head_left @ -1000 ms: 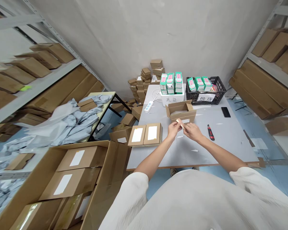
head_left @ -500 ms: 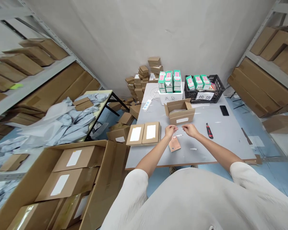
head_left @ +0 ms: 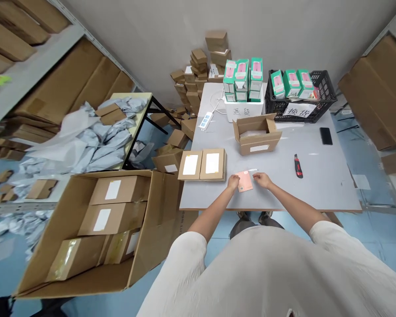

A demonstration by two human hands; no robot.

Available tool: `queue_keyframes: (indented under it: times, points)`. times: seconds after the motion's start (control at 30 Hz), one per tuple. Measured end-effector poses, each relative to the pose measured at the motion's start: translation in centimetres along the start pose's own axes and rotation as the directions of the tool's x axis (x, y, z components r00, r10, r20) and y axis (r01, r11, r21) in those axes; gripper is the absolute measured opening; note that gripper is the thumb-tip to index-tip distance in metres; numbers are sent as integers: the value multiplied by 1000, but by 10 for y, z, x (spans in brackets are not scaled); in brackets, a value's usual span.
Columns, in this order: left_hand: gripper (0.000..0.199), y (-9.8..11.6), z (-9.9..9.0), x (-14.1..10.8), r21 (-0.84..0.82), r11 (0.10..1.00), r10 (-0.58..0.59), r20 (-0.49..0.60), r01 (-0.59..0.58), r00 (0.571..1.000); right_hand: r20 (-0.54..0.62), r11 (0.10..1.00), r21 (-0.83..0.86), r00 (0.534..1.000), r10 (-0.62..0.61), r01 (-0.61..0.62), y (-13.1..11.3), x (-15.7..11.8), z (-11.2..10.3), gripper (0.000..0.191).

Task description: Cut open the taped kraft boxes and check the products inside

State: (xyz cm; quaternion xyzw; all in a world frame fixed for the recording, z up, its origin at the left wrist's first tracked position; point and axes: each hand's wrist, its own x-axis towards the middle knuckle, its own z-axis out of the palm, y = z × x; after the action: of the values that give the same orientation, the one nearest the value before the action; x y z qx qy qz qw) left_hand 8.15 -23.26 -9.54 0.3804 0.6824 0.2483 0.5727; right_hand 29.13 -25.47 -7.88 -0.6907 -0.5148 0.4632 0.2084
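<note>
A pale pink card (head_left: 244, 181) lies flat on the grey table (head_left: 317, 189), near its front edge. My left hand (head_left: 233, 181) rests with curled fingers against the card's left edge. My right hand (head_left: 262, 179) sits just right of the card, its fingers drawn together, and holds nothing I can see. A thin white strip (head_left: 252, 170) lies above the card. Beyond the hands stands an open kraft cardboard box (head_left: 257, 143). Two flat kraft boxes with white labels (head_left: 202, 164) lie side by side to the left of my hands.
A red-and-black utility knife (head_left: 298, 166) and a black phone (head_left: 326, 136) lie on the right. At the far end are a white foam box (head_left: 243, 110), a black crate (head_left: 300, 90) of green-and-pink packages and a power strip (head_left: 205, 120). A large open carton (head_left: 102, 229) stands left of the table.
My hands held the card together above the table; they have since parted, and it lies flat between them. The camera has tilted, shifting the whole scene.
</note>
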Motion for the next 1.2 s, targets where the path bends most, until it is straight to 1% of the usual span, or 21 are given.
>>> queue_keyframes:
  times: [0.13, 0.2, 0.27, 0.4, 0.53, 0.6, 0.7, 0.77, 0.83, 0.9, 0.97, 1.0, 1.07, 1.13, 1.2]
  points:
    - [31, -19, 3, 2, 0, 989, -149, -11, 149, 989, 41, 996, 70, 998, 52, -55, 21, 7, 34, 25]
    - [35, -24, 4, 2, -4, 982, -189, -6, 189, 982, 57, 990, 108, 995, 85, -91, 29, 8, 47, 30]
    - [39, -28, 5, 1, -9, 976, -215, 10, 216, 976, 72, 980, 133, 988, 140, -149, 33, 8, 55, 37]
    - [46, -30, 3, 0, -26, 969, -245, 49, 246, 968, 81, 961, 140, 970, 229, -239, 35, 9, 59, 48]
    - [47, -30, -1, 0, -55, 961, -267, 74, 271, 961, 45, 942, 127, 951, 306, -309, 34, 11, 57, 51]
    - [44, -31, -3, -2, -72, 956, -277, 98, 284, 956, 21, 935, 119, 943, 333, -334, 33, 11, 56, 48]
    - [38, -31, -4, -7, -98, 950, -279, 163, 297, 946, 10, 939, 109, 945, 326, -325, 29, 7, 54, 33]
    - [36, -27, -2, -10, -107, 948, -272, 207, 298, 940, 0, 956, 101, 961, 278, -277, 22, 4, 52, 21]
    - [35, -19, 0, -12, -125, 952, -246, 243, 281, 938, -37, 974, 94, 977, 212, -207, 10, 1, 47, 13]
    - [39, -5, 3, -12, -191, 951, -183, 294, 245, 938, -100, 990, 80, 988, 120, -112, -5, -1, 42, 8]
    - [46, 12, 7, -10, -303, 934, -77, 352, 191, 933, -174, 999, 29, 984, -24, 29, -20, -3, 36, 9]
    - [48, 21, 9, -9, -359, 919, -20, 370, 163, 929, -207, 994, -13, 972, -107, 106, -27, -4, 33, 11]
    - [48, 38, 14, -8, -439, 891, 67, 374, 113, 925, -256, 966, -99, 933, -255, 237, -38, -7, 28, 14]
    - [42, 52, 17, -8, -478, 875, 109, 354, 80, 929, -276, 931, -155, 891, -361, 329, -45, -9, 21, 17]
    - [38, 63, 19, -9, -487, 871, 125, 336, 59, 934, -270, 901, -181, 861, -430, 394, -49, -11, 13, 20]
